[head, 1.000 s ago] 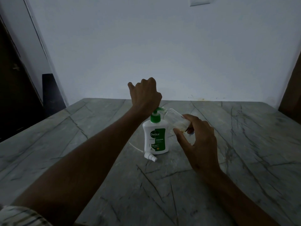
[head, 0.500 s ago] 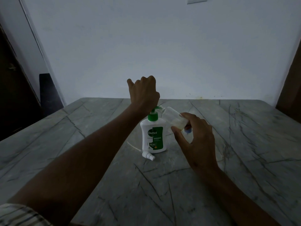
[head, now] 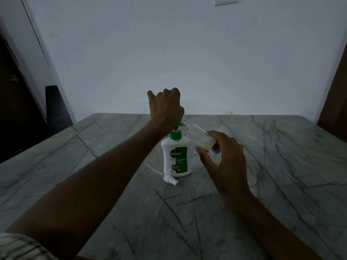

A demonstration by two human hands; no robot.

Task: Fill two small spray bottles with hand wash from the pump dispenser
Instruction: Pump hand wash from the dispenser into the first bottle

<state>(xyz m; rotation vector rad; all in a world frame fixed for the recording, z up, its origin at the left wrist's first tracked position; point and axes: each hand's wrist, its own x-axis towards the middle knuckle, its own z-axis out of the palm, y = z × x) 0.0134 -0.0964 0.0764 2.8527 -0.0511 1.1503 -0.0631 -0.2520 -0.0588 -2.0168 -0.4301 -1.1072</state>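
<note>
Table (head: 262, 184) under both hands: grey stone, marble-like, dark veins, smooth with dull sheen. Pump dispenser (head: 175, 158) below left hand (head: 165, 109): white glossy plastic body, green plastic pump and collar, printed glossy label. Small bottle (head: 201, 137) in right hand (head: 225, 166): clear, plastic-looking, smooth, blue cap at its base. Spray head (head: 170, 179) just nearer than dispenser: white plastic, thin translucent tube. Wall (head: 187, 53) beyond hands: matt painted plaster. Sleeve (head: 16, 246) at left arm: striped cloth.
</note>
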